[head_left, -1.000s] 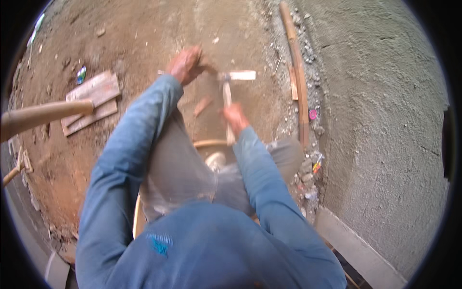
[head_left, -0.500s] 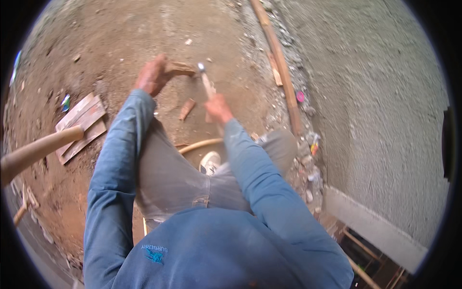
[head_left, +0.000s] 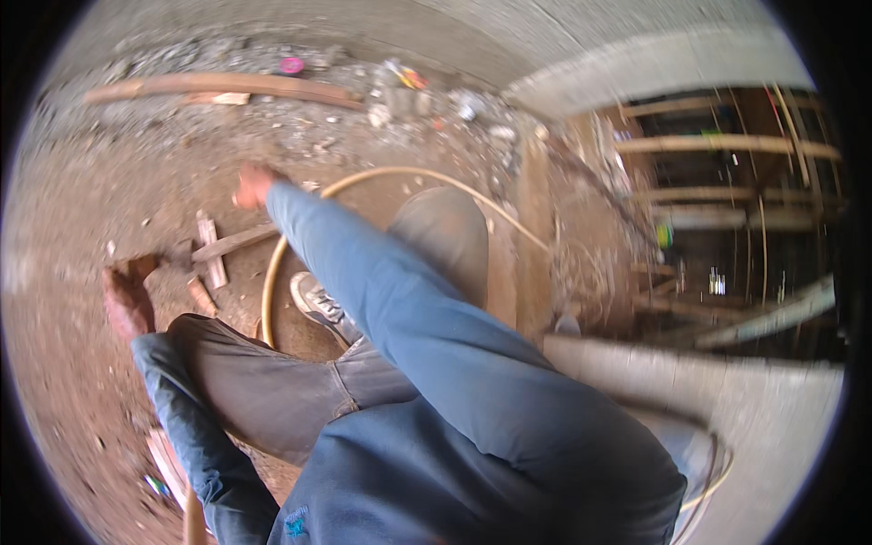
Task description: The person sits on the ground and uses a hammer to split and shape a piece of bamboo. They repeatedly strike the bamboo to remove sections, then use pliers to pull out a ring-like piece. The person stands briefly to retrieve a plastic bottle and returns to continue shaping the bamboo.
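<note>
My left hand (head_left: 129,302) is closed around a short brown wood piece (head_left: 143,265) at the left, low over the dirt. Beside it on the ground lies a hammer, its wooden handle (head_left: 238,242) crossing a pale split strip of wood (head_left: 212,252). The hammer's head is blurred near the wood piece in my left hand. My right hand (head_left: 257,184) is reached out above the dirt, clear of the hammer, with its fingers a little apart and nothing visible in them. A small reddish wood chunk (head_left: 202,296) lies between my left hand and my shoe.
A yellowish hose (head_left: 270,289) curves around my foot. A long plank (head_left: 222,84) lies along the rubble by the concrete wall, near a pink round object (head_left: 291,65). At the right, a concrete ledge (head_left: 654,374) borders a dark opening with bamboo poles (head_left: 727,143).
The view has swung to the right, bringing the opening with poles in. My right hand has let go of the hammer, now lying on the ground. My left hand still holds the wood piece.
</note>
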`<state>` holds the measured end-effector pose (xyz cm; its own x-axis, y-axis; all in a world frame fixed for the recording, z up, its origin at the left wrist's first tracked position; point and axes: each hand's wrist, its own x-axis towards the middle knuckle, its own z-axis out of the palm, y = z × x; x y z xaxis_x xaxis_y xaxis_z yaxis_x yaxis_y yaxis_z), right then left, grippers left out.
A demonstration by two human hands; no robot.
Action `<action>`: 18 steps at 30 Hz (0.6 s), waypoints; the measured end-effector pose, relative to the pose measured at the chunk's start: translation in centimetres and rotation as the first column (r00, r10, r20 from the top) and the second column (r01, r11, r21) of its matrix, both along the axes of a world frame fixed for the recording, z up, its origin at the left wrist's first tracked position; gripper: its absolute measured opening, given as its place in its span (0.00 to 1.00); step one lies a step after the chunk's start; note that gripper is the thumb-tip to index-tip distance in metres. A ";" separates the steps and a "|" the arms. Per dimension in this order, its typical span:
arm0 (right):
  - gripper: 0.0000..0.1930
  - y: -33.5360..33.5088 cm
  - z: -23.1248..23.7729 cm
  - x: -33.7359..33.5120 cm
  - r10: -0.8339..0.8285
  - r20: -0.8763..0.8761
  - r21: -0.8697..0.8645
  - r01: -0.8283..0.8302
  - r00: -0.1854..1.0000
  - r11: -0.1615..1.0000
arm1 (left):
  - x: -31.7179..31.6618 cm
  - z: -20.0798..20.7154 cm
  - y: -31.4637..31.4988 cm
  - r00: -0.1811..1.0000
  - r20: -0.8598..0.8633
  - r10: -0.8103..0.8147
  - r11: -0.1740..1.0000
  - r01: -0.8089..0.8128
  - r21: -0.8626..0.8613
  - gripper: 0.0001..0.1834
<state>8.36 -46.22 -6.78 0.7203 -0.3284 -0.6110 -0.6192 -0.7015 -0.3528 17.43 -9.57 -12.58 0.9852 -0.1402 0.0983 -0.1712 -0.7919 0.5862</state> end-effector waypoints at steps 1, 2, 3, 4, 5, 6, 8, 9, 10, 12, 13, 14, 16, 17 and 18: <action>0.29 -6.3 -1.4 -2.3 0.087 0.089 -0.110 -0.077 0.992 0.991 | -2.1 1.7 -4.2 0.997 -0.040 -0.064 0.977 0.070 0.200 0.21; 0.28 -12.0 -2.0 -2.9 0.115 0.157 -0.268 -0.069 0.981 0.961 | -2.6 0.5 -5.6 0.988 0.008 -0.157 0.981 0.154 0.120 0.23; 0.27 -14.6 2.8 -0.8 0.195 0.144 -0.340 -0.137 0.970 0.930 | -0.6 -0.4 -3.4 0.979 0.097 -0.178 0.982 0.171 0.079 0.26; 0.26 -17.2 8.4 -0.2 0.143 0.153 -0.318 -0.088 0.978 0.944 | 1.4 -1.0 -1.3 0.982 0.038 -0.184 0.962 0.172 0.214 0.29; 0.25 -20.6 12.6 -1.6 0.127 0.168 -0.322 -0.067 0.978 0.944 | 3.2 -1.7 0.0 0.982 -0.019 -0.189 0.922 0.184 0.341 0.32; 0.23 -24.1 15.3 -2.8 0.068 0.246 -0.384 0.033 0.967 0.923 | 4.8 -3.4 1.6 0.978 0.097 -0.187 0.910 0.135 0.393 0.35; 0.21 -28.6 17.3 -7.9 -0.013 0.360 -0.445 0.185 0.933 0.876 | 4.7 -2.6 2.1 0.992 0.066 -0.104 0.892 0.064 0.448 0.40; 0.20 -30.4 18.1 -12.5 -0.060 0.378 -0.463 0.245 0.924 0.852 | 3.4 0.3 0.3 0.994 -0.099 -0.037 0.883 0.079 0.462 0.42; 0.19 -31.9 17.8 -15.9 -0.063 0.527 -0.405 0.315 0.848 0.858 | 2.5 2.0 -0.3 0.992 -0.127 0.006 0.882 0.054 0.468 0.43; 0.13 -34.6 12.7 -22.2 -0.133 0.757 -0.125 0.342 0.640 0.931 | 1.4 5.3 -0.3 0.991 -0.102 0.084 0.881 -0.026 0.472 0.42; 0.13 -35.3 9.1 -26.3 -0.285 0.694 0.044 0.356 0.661 0.934 | 1.3 6.1 -0.9 0.996 -0.044 0.074 0.892 -0.046 0.450 0.42; 0.15 -36.0 5.6 -30.7 -0.427 0.598 0.194 0.395 0.678 0.898 | 0.7 6.3 -2.0 0.999 0.013 0.048 0.912 -0.049 0.407 0.41; 0.13 -37.5 -4.0 -42.0 -0.573 0.573 0.203 0.576 0.585 0.792 | -1.1 6.0 -5.6 0.998 0.053 -0.022 0.940 0.003 0.340 0.40; 0.11 -36.9 -6.7 -44.4 -0.664 0.513 0.249 0.646 0.544 0.721 | -1.9 7.0 -6.5 0.996 0.088 -0.029 0.946 -0.001 0.324 0.39; 0.09 -38.9 -10.2 -50.3 -0.740 0.465 0.230 0.741 0.486 0.631 | -3.5 5.9 -9.4 0.996 0.058 -0.062 0.960 0.043 0.278 0.39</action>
<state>-41.89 -85.10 -17.00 0.3898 -0.8827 -0.2627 -0.6572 -0.0668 -0.7508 13.98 -19.02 -6.67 0.9684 -0.2225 0.1126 -0.2477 -0.9101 0.3322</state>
